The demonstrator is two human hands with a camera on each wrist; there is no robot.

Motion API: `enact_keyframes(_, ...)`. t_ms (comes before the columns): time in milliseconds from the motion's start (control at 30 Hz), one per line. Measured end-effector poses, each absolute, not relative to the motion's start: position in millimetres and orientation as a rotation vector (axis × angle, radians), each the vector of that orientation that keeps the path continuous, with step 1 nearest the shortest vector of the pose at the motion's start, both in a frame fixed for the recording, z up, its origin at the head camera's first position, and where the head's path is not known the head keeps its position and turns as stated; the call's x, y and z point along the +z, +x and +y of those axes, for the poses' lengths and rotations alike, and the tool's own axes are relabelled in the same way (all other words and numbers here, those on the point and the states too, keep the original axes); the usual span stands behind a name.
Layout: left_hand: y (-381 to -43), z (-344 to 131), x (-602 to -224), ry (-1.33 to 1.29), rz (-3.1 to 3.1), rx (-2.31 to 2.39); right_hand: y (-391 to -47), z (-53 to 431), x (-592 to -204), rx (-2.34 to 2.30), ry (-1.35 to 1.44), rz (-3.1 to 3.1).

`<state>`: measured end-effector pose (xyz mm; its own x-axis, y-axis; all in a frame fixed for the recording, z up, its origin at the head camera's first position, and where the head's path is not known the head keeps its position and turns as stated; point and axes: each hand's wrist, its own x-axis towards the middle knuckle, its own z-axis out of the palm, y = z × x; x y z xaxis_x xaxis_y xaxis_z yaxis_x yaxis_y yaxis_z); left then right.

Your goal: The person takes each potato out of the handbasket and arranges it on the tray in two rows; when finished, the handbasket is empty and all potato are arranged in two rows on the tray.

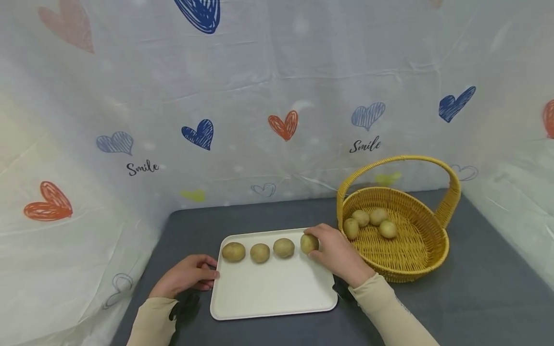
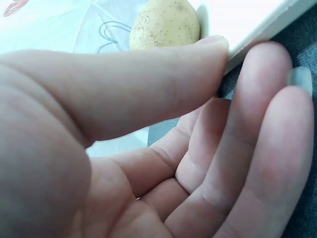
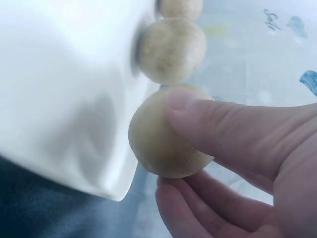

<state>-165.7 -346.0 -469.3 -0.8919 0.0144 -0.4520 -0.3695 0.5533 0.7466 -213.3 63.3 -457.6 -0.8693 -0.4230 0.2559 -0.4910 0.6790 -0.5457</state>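
Note:
A white rectangular tray [image 1: 272,288] lies on the dark table, with three potatoes in a row along its far side: one at the left corner [image 1: 233,252], one beside it [image 1: 260,253] and a third [image 1: 283,248]. At the far right corner my right hand [image 1: 335,250] grips a fourth potato [image 3: 168,134] between thumb and fingers, over the tray's corner in the head view. My left hand [image 1: 190,276] is at the tray's left edge. In the left wrist view its thumb [image 2: 148,89] lies on the rim, and a fingertip meets the outer wall below.
A yellow woven basket [image 1: 407,259] with a tall arched handle [image 1: 402,157] stands right of the tray, with several potatoes [image 1: 388,229] inside. A pale curtain [image 1: 242,96] printed with hearts hangs behind the dark table [image 1: 195,226] and along both sides.

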Motion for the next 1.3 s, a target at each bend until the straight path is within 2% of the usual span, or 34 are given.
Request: enact_keyframes(1300,-168.2,-346.4,-469.4,-0.267,2.375,1.270,-214.0,57.1,-470.6,0.826,0.736,-2.786)
